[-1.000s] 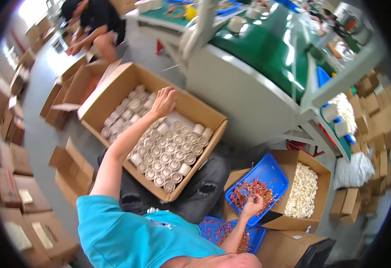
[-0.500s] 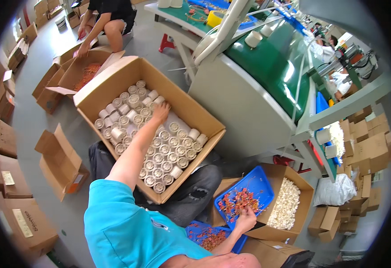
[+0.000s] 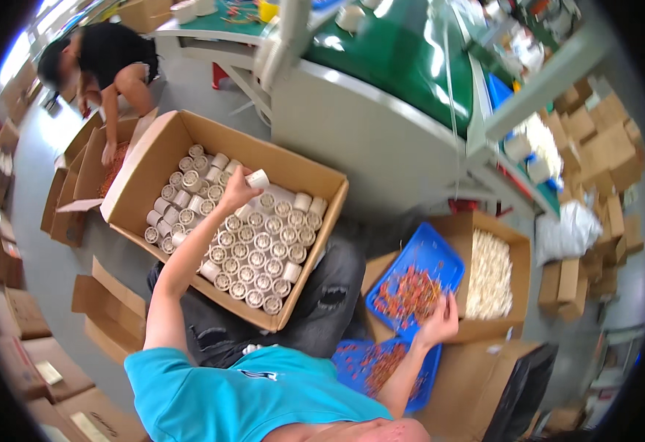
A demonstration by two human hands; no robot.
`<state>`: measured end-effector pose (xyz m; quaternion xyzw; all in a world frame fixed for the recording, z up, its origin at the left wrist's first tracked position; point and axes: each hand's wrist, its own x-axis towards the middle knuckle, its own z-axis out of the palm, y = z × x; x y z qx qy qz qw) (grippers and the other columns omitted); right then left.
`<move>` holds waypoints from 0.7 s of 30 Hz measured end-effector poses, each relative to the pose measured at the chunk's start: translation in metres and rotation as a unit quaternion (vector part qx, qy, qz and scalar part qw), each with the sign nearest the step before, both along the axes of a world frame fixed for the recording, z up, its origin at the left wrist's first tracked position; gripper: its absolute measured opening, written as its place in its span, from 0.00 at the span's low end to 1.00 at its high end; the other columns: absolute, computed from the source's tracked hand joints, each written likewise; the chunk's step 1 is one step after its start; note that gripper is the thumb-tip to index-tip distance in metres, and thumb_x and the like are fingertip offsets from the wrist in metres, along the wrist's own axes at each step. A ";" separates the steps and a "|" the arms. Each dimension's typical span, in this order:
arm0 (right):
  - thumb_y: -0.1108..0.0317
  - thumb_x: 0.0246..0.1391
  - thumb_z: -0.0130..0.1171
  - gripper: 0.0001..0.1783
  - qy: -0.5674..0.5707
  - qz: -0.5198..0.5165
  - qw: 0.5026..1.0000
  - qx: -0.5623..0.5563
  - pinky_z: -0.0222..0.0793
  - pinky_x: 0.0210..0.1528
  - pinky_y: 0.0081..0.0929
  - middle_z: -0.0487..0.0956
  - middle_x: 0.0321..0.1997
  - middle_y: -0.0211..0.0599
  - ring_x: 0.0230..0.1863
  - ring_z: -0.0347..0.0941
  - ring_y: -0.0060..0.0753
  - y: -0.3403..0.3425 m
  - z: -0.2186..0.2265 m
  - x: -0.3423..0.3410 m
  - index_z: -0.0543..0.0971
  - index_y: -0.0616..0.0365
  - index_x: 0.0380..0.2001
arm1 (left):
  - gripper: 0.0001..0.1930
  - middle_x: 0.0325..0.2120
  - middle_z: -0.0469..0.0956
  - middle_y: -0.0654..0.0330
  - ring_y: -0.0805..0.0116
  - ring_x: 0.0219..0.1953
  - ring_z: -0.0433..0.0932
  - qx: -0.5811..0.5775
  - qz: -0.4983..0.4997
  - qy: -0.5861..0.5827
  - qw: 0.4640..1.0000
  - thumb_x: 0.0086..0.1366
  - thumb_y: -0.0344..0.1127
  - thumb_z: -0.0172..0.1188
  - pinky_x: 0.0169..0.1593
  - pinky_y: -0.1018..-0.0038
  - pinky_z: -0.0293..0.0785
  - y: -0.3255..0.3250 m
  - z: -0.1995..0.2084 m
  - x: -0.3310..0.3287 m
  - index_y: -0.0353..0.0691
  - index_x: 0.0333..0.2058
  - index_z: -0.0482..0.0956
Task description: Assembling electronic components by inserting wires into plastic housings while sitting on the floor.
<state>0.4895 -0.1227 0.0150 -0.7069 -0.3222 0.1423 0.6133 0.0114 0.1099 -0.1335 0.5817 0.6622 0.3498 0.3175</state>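
Observation:
My left hand (image 3: 237,191) is closed around a white cylindrical part (image 3: 258,179), raised over the large cardboard box (image 3: 168,132) across my lap. Rows of similar white round parts (image 3: 262,241) fill much of that box, some upright with ribbed ends showing, others lying on their sides. At the right, my right hand (image 3: 440,322) has its fingertips pinched together beside a blue tray (image 3: 440,254). Small red and orange pieces (image 3: 409,291) lie heaped in this tray. Whatever those fingertips hold is too small to make out.
A second blue tray (image 3: 348,353) with red pieces sits nearer me. Right of the trays, a carton (image 3: 523,280) holds many small cream-coloured pieces (image 3: 488,276). A green-topped conveyor (image 3: 389,44) stands beyond the box. At far left, another person (image 3: 116,55) crouches, reaching into a carton.
My left hand has come up from among the white parts with one in its grip. My right hand has risen from the red pieces to the tray's edge. The head view has shifted.

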 end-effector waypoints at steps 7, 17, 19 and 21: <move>0.81 0.59 0.54 0.18 0.410 0.316 0.856 0.025 0.79 0.46 0.29 0.80 0.46 0.50 0.43 0.81 0.40 0.029 0.002 -0.086 0.74 0.73 0.53 | 0.36 0.41 0.80 0.55 0.64 0.45 0.80 -0.153 -0.187 -0.435 0.867 0.43 0.33 0.71 0.53 0.68 0.75 -0.153 0.137 0.096 0.35 0.54 0.69; 0.80 0.58 0.56 0.15 0.497 0.462 0.734 -0.037 0.80 0.41 0.26 0.81 0.44 0.52 0.39 0.81 0.37 0.025 0.012 -0.121 0.77 0.69 0.49 | 0.29 0.62 0.65 0.42 0.41 0.61 0.65 0.199 -0.285 -0.057 0.936 0.43 0.33 0.75 0.63 0.54 0.59 -0.206 0.206 0.138 0.39 0.43 0.70; 0.80 0.58 0.57 0.14 0.511 0.476 0.715 -0.031 0.80 0.40 0.25 0.81 0.44 0.52 0.38 0.81 0.36 0.024 0.012 -0.121 0.78 0.69 0.48 | 0.29 0.62 0.64 0.43 0.42 0.63 0.64 0.178 -0.310 -0.047 0.933 0.44 0.34 0.74 0.63 0.53 0.59 -0.205 0.196 0.137 0.39 0.44 0.69; 0.79 0.58 0.57 0.14 0.525 0.486 0.698 -0.021 0.80 0.39 0.25 0.81 0.44 0.51 0.38 0.81 0.35 0.025 0.010 -0.120 0.78 0.69 0.47 | 0.29 0.56 0.70 0.46 0.47 0.59 0.70 0.087 -0.362 -0.085 0.924 0.45 0.35 0.74 0.58 0.57 0.66 -0.203 0.185 0.136 0.40 0.45 0.69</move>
